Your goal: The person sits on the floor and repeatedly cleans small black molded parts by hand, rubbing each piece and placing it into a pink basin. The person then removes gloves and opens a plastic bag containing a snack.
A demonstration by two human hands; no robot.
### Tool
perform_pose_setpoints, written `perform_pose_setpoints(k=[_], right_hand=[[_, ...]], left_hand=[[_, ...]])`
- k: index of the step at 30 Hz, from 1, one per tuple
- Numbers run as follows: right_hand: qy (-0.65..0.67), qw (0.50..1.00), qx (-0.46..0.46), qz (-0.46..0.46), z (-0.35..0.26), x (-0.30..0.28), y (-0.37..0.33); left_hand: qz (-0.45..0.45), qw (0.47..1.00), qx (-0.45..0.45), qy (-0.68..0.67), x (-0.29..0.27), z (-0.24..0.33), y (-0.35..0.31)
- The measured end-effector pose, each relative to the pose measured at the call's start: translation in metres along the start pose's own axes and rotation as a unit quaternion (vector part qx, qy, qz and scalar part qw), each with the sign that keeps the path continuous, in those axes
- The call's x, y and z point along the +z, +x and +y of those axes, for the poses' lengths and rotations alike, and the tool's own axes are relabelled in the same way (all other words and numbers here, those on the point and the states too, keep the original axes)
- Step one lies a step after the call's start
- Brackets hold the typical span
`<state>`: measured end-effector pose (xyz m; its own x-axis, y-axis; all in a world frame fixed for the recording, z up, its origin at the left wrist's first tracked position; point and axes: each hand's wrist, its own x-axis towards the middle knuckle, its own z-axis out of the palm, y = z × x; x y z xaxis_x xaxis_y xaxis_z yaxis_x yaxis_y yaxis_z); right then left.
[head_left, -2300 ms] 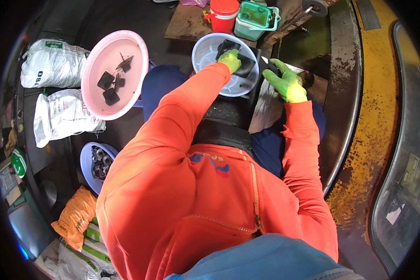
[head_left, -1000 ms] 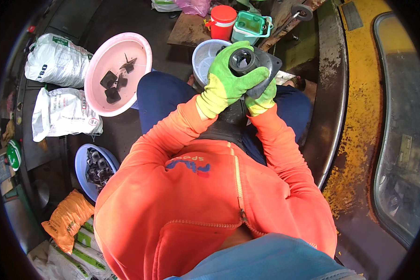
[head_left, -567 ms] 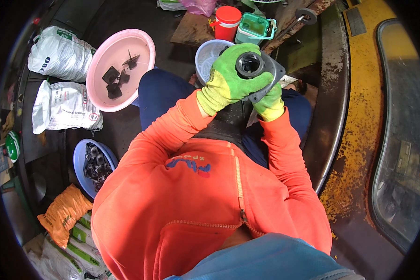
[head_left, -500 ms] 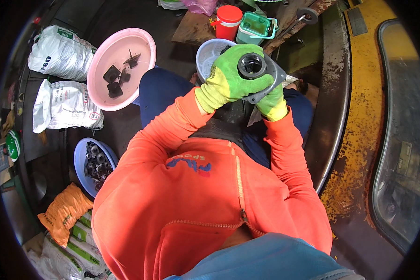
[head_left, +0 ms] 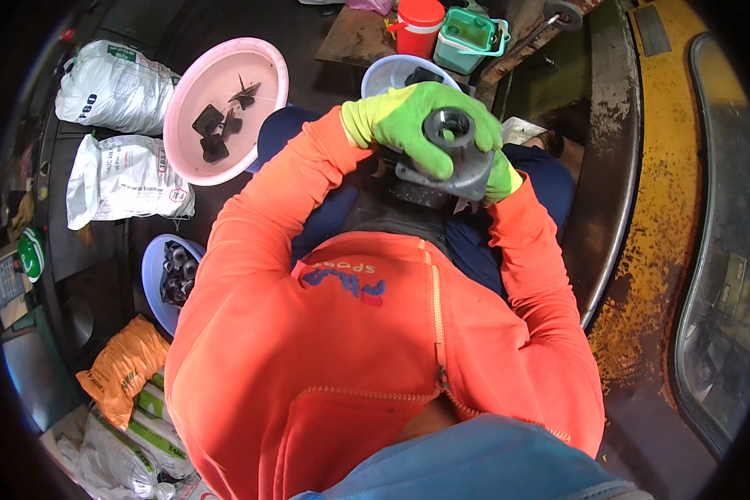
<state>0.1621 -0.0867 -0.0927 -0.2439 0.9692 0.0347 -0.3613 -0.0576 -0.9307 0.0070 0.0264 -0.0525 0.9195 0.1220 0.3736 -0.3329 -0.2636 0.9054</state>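
Note:
A dark flanged fitting (head_left: pixel 473 173) with a round, open collar is held up in front of my chest, above my lap. My left hand (head_left: pixel 421 125), in a green and yellow glove, wraps over the collar, with fingers curled around its far side and the thumb on the near side. From the right, my right hand (head_left: pixel 502 180) in a matching glove grips the fitting's edge. Most of its fingers are hidden behind the fitting. Just beyond my hands is a pale blue basket (head_left: pixel 382 75) with dark pieces in it.
At left, a pink basin (head_left: pixel 176 125) holds several dark pieces; a blue basin (head_left: pixel 153 287) contains many more. White sacks (head_left: pixel 112 92) and an orange bag (head_left: pixel 123 371) lie farther left. A red jug (head_left: pixel 419 39) and green tub (head_left: pixel 454 60) stand beyond. Rusty yellow machinery (head_left: pixel 646 275) borders the right.
The fitting has turned and tilted, so its flange now shows below the collar. My left hand has shifted over its top, and the whole view has moved slightly.

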Motion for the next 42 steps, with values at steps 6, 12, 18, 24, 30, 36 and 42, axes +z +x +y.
perform_pose_setpoints(k=[6, 12, 18, 24, 30, 36, 42], right_hand=[[0.128, 0.977, -0.139, 0.097, 0.005, -0.008, 0.03], [-0.239, 0.926, -0.224, 0.188, 0.013, -0.004, 0.029], [-0.314, 0.918, -0.202, 0.137, -0.004, 0.001, 0.025], [-0.35, 0.911, -0.206, 0.069, -0.005, -0.006, 0.013], [-0.096, 0.995, 0.008, -0.023, 0.007, -0.019, 0.001], [-0.092, 0.994, -0.021, 0.046, 0.026, -0.02, 0.003], [-0.219, 0.942, -0.191, 0.171, 0.014, -0.013, 0.017]], left_hand=[[0.219, 0.947, -0.043, 0.23, 0.0, -0.004, 0.006], [0.411, 0.902, 0.019, 0.133, 0.053, -0.027, 0.013], [0.38, 0.919, 0.03, 0.106, 0.047, -0.014, 0.011], [0.291, 0.955, 0.002, 0.058, 0.039, -0.01, 0.005], [0.164, 0.985, 0.002, -0.044, 0.025, -0.011, 0.002], [0.078, 0.989, 0.004, -0.124, 0.018, -0.01, 0.007], [0.32, 0.938, 0.05, 0.122, 0.035, -0.014, 0.008]])
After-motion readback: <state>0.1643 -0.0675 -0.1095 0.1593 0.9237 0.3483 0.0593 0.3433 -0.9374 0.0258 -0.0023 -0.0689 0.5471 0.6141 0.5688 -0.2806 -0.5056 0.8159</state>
